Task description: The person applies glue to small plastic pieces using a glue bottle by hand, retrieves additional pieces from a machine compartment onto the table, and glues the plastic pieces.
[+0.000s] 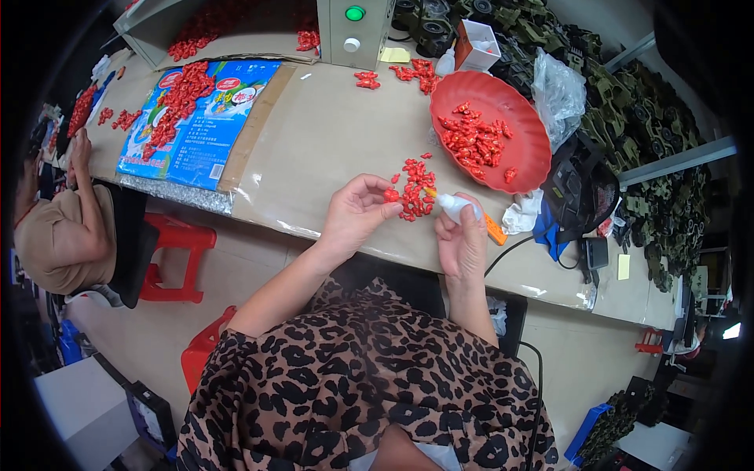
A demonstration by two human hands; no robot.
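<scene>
Clutter rings my working spot in the head view. My left hand [355,212] pinches one small red plastic part [391,195] between thumb and forefinger, the other fingers curled loosely under. It sits at the near edge of a small pile of red parts [416,188] lying on the cardboard-covered table [330,141], just in front of me. My right hand [463,239] is closed round a small white squeeze bottle [457,207], fingers wrapped and pressed together, its orange tip aimed left toward the pinched part and close to it; I cannot tell whether they touch.

Just beyond the pile a red plastic bowl [514,161] rests on the table, more red parts scattered inside it. An orange utility knife [495,229] lies right beside my right hand, partly hidden by it, and a crumpled white cloth [521,213] sits under the bowl's near rim. A black bag [577,192] and a clear plastic bag [559,94] crowd the right side, against a heap of olive-green toy vehicles [628,110]. Farther back stands a grey control box [355,31] with a green button and a white one.

To the left, a blue printed sack [200,133] is spread flat with another heap of red parts on it. A second person [63,228] in a tan top sits at the table's far left end, one hand near more red parts. Red stools [177,259] stand on the floor between us.
</scene>
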